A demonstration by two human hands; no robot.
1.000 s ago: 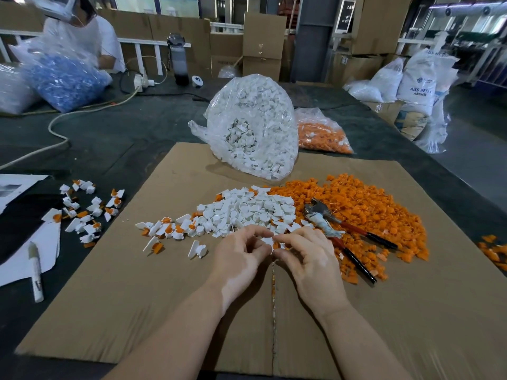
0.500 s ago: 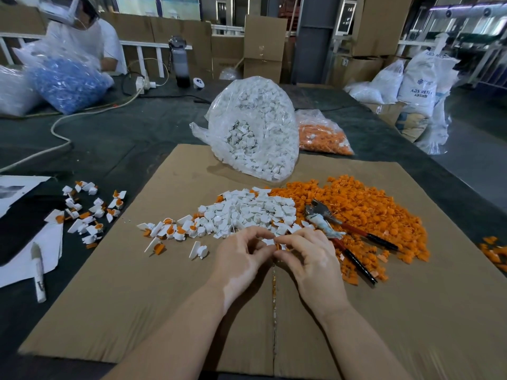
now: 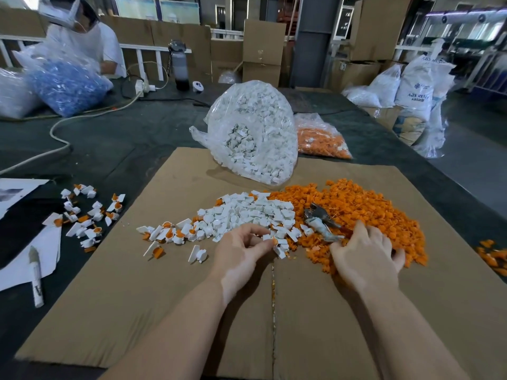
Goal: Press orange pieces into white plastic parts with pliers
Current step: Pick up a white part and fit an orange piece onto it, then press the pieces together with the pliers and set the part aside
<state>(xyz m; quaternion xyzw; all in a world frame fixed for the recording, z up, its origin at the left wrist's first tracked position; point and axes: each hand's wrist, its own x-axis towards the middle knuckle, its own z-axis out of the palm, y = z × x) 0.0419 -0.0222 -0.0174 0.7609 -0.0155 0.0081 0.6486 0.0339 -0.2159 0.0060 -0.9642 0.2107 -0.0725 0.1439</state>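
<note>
Head view. A flat brown cardboard sheet (image 3: pixel 192 311) covers the near part of a dark table (image 3: pixel 123 138). On it lie a loose heap of small white plastic parts (image 3: pixel 247 212) and, touching it on the right, a wider heap of small orange plastic pieces (image 3: pixel 370 209). The left hand (image 3: pixel 241 250) pinches a white part with an orange piece in it (image 3: pixel 271 240) between thumb and fingertips at the near edge of the white heap. The right hand (image 3: pixel 365 253) lies palm-down on the orange heap, fingers curled over the handles of metal pliers with tape-wrapped jaws (image 3: pixel 319 219); whether the grip has closed cannot be told. A clear plastic bag of white parts (image 3: pixel 255 133) stands at the far edge of the cardboard, with a clear bag of orange pieces (image 3: pixel 321 138) just behind it to the right. Assembled white-and-orange parts (image 3: pixel 87 212) are scattered on the table left of the cardboard, near a white marker pen (image 3: pixel 37 278) lying on white paper (image 3: pixel 16 267).
</note>
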